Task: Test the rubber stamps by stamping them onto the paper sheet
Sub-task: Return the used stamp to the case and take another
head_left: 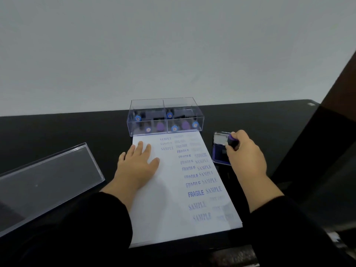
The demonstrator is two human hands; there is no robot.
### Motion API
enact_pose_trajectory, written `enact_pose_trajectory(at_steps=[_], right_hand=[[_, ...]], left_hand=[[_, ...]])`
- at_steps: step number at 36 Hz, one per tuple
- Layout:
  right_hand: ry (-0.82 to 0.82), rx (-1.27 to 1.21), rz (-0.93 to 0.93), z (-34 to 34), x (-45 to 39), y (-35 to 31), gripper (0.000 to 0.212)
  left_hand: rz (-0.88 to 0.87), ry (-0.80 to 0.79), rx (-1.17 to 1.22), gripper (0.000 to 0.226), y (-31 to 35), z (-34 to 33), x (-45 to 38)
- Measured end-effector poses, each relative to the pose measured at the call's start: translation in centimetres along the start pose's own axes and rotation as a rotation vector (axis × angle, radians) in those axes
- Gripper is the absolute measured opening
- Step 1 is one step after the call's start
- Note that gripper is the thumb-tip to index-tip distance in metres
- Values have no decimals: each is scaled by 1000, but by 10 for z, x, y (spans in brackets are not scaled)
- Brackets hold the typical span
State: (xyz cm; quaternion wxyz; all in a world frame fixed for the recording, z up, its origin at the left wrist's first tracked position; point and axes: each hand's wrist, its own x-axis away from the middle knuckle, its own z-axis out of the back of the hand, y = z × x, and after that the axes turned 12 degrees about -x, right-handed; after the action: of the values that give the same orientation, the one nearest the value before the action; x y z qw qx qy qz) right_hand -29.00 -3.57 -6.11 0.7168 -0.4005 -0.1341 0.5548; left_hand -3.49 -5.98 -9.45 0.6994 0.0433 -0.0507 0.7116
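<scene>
- Black table [57, 128] runs from left to right under a plain grey wall [173, 45], and its far edge meets the wall just behind a clear plastic box [164, 116].
- This box has two compartments, and stamps with blue and purple caps [174, 128] lie in both of them.
- White paper sheet [169, 199] lies in the middle, its far edge touching the front of the box and its near edge close to the table's near edge.
- Its right half is covered with blue prints, "SAMPLE" and "FRAGILE", while the left half is bare.
- Left hand [137, 164] lies flat on the upper left part of the sheet, fingers straight and a little spread, pressing it down.
- Right hand [245, 151] is curled around a purple stamp [231, 140] and holds it on the ink pad [221, 149], which sits just beside the right edge of the sheet.
- Clear lid [48, 182] lies on the left, well apart from the sheet, with free black surface between them.
- On the far right a dark brown panel [337, 93] stands close to the ink pad side.
</scene>
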Motion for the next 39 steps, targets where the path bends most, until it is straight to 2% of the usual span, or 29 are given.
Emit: enact_pose_trajectory(at_steps=[17,24,33,39], right_hand=[[15,-22,16,-3,-2,4,18],[25,-32,34,-1,1,5,15],[10,-8,45,1,7,0,21],[28,-34,83,4,9,-3,19]], left_hand=[[-44,-49,-48,62,-1,2,1],[-99,-138,-68,63,-6,9,3],[-60,-24,-83,60,-10,-6,25],[-53,-27,-63,60,-9,-5,24]])
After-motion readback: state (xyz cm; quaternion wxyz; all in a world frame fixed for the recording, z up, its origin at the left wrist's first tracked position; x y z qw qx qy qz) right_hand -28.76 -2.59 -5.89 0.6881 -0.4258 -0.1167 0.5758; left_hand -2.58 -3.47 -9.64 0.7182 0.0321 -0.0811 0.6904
